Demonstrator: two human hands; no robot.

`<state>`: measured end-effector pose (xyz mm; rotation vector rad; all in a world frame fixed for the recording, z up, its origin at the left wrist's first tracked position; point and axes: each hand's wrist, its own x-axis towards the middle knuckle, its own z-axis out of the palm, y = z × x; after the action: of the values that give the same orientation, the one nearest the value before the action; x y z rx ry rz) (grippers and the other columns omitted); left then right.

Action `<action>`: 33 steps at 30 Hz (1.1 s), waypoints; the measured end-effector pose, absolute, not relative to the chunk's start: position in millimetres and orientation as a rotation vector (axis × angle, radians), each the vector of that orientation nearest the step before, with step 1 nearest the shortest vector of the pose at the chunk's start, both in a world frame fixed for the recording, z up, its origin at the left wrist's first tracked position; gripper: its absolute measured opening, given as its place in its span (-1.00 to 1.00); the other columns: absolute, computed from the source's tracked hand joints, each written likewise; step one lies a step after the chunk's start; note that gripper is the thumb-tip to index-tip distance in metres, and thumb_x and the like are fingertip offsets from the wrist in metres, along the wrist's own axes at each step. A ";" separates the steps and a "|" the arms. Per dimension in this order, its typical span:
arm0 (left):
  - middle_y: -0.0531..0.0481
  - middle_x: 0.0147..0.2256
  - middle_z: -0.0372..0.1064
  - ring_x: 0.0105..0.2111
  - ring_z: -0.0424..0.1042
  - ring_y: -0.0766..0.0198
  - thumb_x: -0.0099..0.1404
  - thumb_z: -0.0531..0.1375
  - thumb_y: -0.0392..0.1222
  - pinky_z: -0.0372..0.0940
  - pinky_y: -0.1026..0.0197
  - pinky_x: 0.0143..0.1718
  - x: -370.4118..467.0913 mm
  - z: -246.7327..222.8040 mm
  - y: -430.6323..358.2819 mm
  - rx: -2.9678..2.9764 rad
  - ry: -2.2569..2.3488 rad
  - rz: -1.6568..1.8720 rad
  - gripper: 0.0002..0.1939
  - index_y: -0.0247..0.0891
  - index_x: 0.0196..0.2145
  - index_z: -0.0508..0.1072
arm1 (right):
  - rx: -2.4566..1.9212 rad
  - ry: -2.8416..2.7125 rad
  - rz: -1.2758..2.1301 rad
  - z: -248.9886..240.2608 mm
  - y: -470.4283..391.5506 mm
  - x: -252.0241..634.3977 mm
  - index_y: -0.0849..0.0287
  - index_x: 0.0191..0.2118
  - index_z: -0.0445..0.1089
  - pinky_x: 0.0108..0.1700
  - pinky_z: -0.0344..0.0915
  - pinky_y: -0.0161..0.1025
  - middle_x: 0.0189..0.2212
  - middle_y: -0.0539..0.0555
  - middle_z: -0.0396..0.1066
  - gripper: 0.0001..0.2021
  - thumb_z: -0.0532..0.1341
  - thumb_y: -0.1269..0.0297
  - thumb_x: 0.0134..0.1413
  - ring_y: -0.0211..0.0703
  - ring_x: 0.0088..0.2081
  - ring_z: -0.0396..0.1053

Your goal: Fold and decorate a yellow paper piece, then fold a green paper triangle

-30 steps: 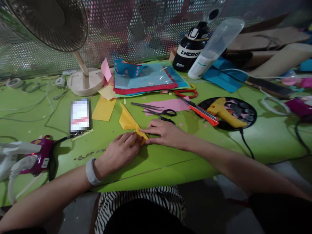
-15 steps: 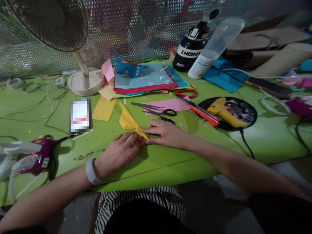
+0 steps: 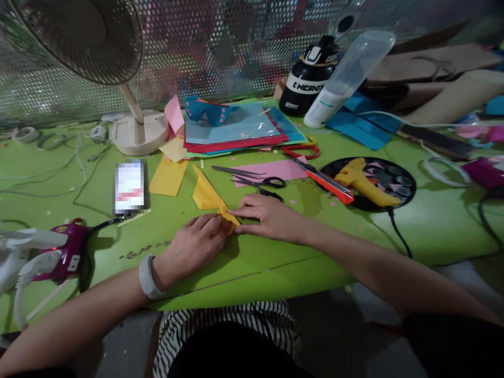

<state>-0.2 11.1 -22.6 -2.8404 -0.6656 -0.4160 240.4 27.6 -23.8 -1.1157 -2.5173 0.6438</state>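
A folded piece of yellow paper [image 3: 207,193] lies on the green table [image 3: 275,262], its pointed end turned away from me. My left hand [image 3: 199,242] is closed over the paper's near end, hiding part of it under the fingers. From the other side, my right hand [image 3: 271,218] pinches the paper's right edge between thumb and index finger. Just beyond the right hand lie black scissors [image 3: 271,184] and grey tweezers [image 3: 236,171], partly over a pink paper strip [image 3: 289,169].
A red utility knife [image 3: 331,185] and a yellow glue gun [image 3: 364,184] on a black tray are to the right. Behind stand a fan [image 3: 137,131], blue paper glasses [image 3: 212,112] on stacked sheets, and a black bottle [image 3: 301,81]. A phone [image 3: 129,186] and power strip [image 3: 71,249] are left.
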 end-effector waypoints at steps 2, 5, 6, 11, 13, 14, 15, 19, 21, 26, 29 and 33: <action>-0.14 -0.15 0.43 -0.15 0.44 0.14 0.40 0.03 -0.29 0.44 0.12 -0.21 0.0 -22.2 11.0 -2.841 -0.669 -0.410 -0.76 -0.36 -0.02 0.34 | -1.104 -2.518 0.644 -24.0 27.8 240.4 0.09 0.10 0.43 -0.17 0.27 -0.13 -0.26 0.15 0.37 -0.55 0.16 -0.03 0.21 -0.07 -0.20 0.32; -0.16 -0.14 0.42 -0.13 0.44 0.14 0.41 0.03 -0.30 0.44 0.11 -0.18 -0.2 -21.4 10.7 -2.853 -0.666 -0.399 -0.76 -0.36 -0.01 0.34 | -1.097 -2.519 0.644 -24.3 28.2 240.5 0.07 0.09 0.44 -0.19 0.26 -0.15 -0.26 0.14 0.37 -0.58 0.18 -0.01 0.20 -0.08 -0.20 0.32; -0.16 -0.14 0.42 -0.13 0.44 0.14 0.41 0.03 -0.30 0.44 0.11 -0.18 -0.3 -21.2 10.6 -2.856 -0.665 -0.401 -0.76 -0.37 -0.01 0.34 | -1.102 -2.519 0.647 -24.3 28.3 240.6 0.06 0.08 0.45 -0.19 0.26 -0.15 -0.26 0.14 0.37 -0.58 0.19 0.01 0.19 -0.08 -0.20 0.32; -0.16 -0.14 0.42 -0.12 0.43 0.14 0.42 0.02 -0.28 0.44 0.12 -0.18 -0.5 -21.6 10.7 -2.865 -0.668 -0.408 -0.77 -0.36 -0.03 0.34 | -1.112 -2.511 0.667 -24.3 28.4 241.2 0.06 0.09 0.44 -0.18 0.26 -0.15 -0.25 0.14 0.37 -0.58 0.22 0.03 0.18 -0.07 -0.19 0.32; -0.17 -0.14 0.42 -0.12 0.43 0.14 0.42 0.02 -0.29 0.44 0.12 -0.19 -0.2 -22.2 10.9 -2.865 -0.667 -0.414 -0.77 -0.36 -0.03 0.35 | -1.108 -2.505 0.671 -24.5 28.5 241.2 0.05 0.09 0.44 -0.18 0.26 -0.15 -0.24 0.14 0.37 -0.58 0.22 0.02 0.17 -0.07 -0.19 0.32; -0.17 -0.14 0.42 -0.13 0.44 0.15 0.41 0.01 -0.29 0.44 0.12 -0.20 0.1 -22.6 11.0 -2.856 -0.667 -0.423 -0.77 -0.36 -0.03 0.35 | -1.106 -2.504 0.672 -24.6 28.6 241.0 0.05 0.10 0.43 -0.18 0.26 -0.15 -0.24 0.14 0.37 -0.58 0.22 0.03 0.17 -0.08 -0.19 0.32; -0.16 -0.14 0.42 -0.13 0.44 0.15 0.41 0.01 -0.29 0.44 0.13 -0.20 0.3 -22.9 11.1 -2.848 -0.666 -0.428 -0.77 -0.36 -0.04 0.36 | -1.104 -2.504 0.674 -24.7 28.6 240.8 0.05 0.10 0.43 -0.17 0.26 -0.15 -0.24 0.13 0.37 -0.58 0.22 0.03 0.17 -0.08 -0.19 0.32; -0.15 -0.14 0.42 -0.12 0.44 0.14 0.41 0.02 -0.29 0.44 0.12 -0.17 0.5 -22.9 11.2 -2.844 -0.667 -0.428 -0.77 -0.37 -0.03 0.36 | -1.121 -2.511 0.666 -24.5 28.9 239.7 0.05 0.08 0.45 -0.18 0.25 -0.16 -0.24 0.13 0.37 -0.59 0.23 0.03 0.17 -0.09 -0.20 0.32; -0.16 -0.13 0.42 -0.12 0.44 0.13 0.40 0.04 -0.29 0.44 0.10 -0.17 0.1 -22.5 11.1 -2.847 -0.669 -0.418 -0.76 -0.37 -0.02 0.35 | -1.130 -2.510 0.664 -24.3 29.0 239.4 0.07 0.08 0.45 -0.18 0.26 -0.15 -0.25 0.13 0.37 -0.58 0.23 0.03 0.16 -0.08 -0.19 0.32; -0.17 -0.12 0.41 -0.08 0.43 0.14 0.41 0.04 -0.28 0.43 0.11 -0.13 -1.1 -22.8 10.7 -2.864 -0.676 -0.408 -0.77 -0.35 -0.02 0.34 | -1.103 -2.518 0.653 -24.3 29.8 239.5 0.05 0.08 0.45 -0.18 0.27 -0.16 -0.24 0.13 0.38 -0.57 0.22 -0.01 0.16 -0.08 -0.19 0.33; -0.15 -0.14 0.41 -0.10 0.44 0.16 0.41 0.03 -0.28 0.43 0.14 -0.14 -1.1 -22.9 10.7 -2.844 -0.676 -0.411 -0.76 -0.35 -0.01 0.35 | -1.093 -2.523 0.636 -24.7 30.3 239.5 0.05 0.08 0.45 -0.18 0.27 -0.15 -0.24 0.13 0.38 -0.57 0.21 -0.02 0.16 -0.08 -0.19 0.33; -0.16 -0.15 0.42 -0.13 0.45 0.15 0.41 0.03 -0.27 0.44 0.13 -0.17 -0.1 -21.2 10.3 -2.832 -0.675 -0.388 -0.76 -0.36 -0.02 0.34 | -1.091 -2.513 0.651 -26.0 30.6 239.3 0.03 0.07 0.45 -0.16 0.27 -0.14 -0.23 0.13 0.39 -0.58 0.23 -0.01 0.15 -0.08 -0.19 0.34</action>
<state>-0.1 10.3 -21.2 -2.8321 -0.6750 -0.3879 239.3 30.6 -26.0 -1.0911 -2.5132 0.6510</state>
